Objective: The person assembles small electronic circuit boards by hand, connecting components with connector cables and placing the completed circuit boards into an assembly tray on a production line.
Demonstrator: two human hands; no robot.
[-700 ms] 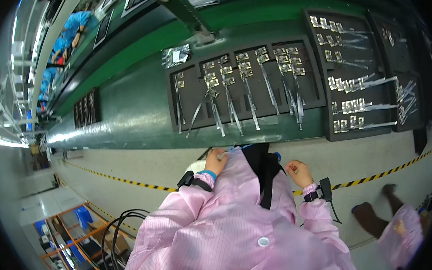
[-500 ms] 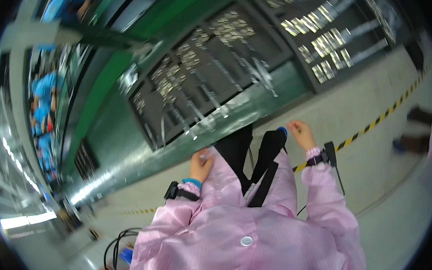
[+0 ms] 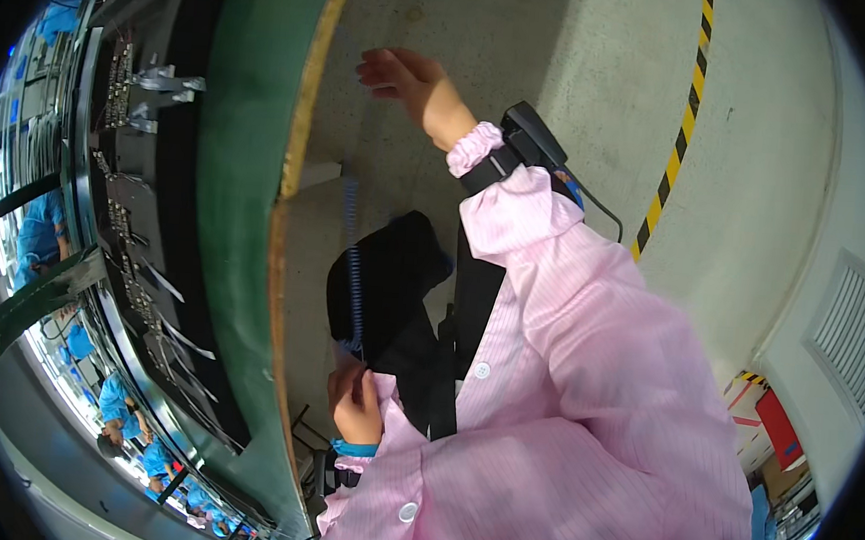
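Note:
My left hand (image 3: pixel 354 410) is low beside my lap, fingers curled in a pinch. The lower end of a blue coiled cord (image 3: pixel 355 295) meets its fingertips, and the cord stretches up past my black-clad leg (image 3: pixel 392 277). A blue band (image 3: pixel 355 449) circles that wrist. My right hand (image 3: pixel 413 86) reaches forward over the floor, near the bench's edge, with fingers stretched out loosely and nothing in them. A black device (image 3: pixel 532 135) with a cable is strapped on the right wrist.
A green-topped bench (image 3: pixel 246 147) with a wooden edge (image 3: pixel 285 200) runs along my left. Beyond it lies a line with small parts and several people in blue. Yellow-black tape (image 3: pixel 680 137) marks the floor to the right; a wall vent (image 3: pixel 843 324) stands farther right.
My view has turned rightward along the bench; the trays of small parts have left it. My right hand has moved forward, and the coiled cord now shows at my left hand.

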